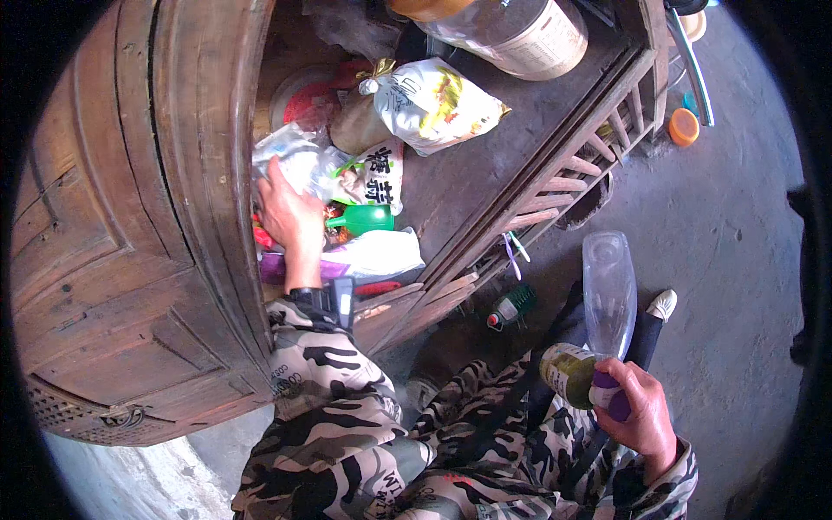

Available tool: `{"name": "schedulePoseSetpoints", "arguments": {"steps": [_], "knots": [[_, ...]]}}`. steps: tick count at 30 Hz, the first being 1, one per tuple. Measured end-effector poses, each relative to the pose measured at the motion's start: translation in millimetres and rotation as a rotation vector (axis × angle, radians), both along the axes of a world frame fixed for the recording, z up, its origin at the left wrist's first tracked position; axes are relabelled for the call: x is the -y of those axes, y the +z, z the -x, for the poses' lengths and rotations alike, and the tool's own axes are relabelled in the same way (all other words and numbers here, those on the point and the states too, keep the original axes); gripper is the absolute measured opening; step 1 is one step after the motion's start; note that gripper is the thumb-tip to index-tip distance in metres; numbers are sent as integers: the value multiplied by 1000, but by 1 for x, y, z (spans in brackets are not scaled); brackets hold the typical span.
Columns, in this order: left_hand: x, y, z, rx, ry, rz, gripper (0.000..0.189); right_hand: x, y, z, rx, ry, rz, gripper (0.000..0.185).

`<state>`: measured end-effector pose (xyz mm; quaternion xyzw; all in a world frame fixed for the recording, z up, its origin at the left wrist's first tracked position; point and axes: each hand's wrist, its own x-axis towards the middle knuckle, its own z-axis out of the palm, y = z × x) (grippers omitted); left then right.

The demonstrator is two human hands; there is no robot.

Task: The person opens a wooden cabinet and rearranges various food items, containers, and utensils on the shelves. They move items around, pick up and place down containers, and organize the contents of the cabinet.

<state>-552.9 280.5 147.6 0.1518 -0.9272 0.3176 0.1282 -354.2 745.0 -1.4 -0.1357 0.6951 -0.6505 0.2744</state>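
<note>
Inside a wooden cabinet, my left hand [289, 211] reaches over clear and white plastic bags [296, 156]. Its fingertips are partly hidden among them, so a grip cannot be made out. Close by lie a printed food packet [374, 175], a green plastic funnel-shaped piece [367, 220] and a white and purple packet [383, 253]. Over my lap, my right hand [640, 406] grips a purple-lidded jar [567, 374] with yellow-green contents, tilted sideways. An empty clear plastic bottle [609, 286] extends from the same hand, its base pointing away from me and its neck hidden.
An open carved door [143, 260] stands at left. Deeper inside are a tied white bag [439, 107] and a large lidded jar [513, 39]. Wooden slats [572, 175] edge the cabinet. On the floor sit a green bottle [513, 305] and an orange-lidded container [684, 127].
</note>
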Motion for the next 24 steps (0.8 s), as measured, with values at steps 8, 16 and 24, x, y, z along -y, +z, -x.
{"name": "schedulePoseSetpoints", "arguments": {"steps": [8,16,24], "knots": [[-2,-30,108,-47,-681,-120,75,2,-5,-13,20,-32,-46,66],[-78,-63,91,-188,-1100,-342,51,24,-9,-18,36,-41,-5,66],[-45,-115,-40,-385,-293,-841,51,14,-9,-21,63,-60,-9,59]]}}
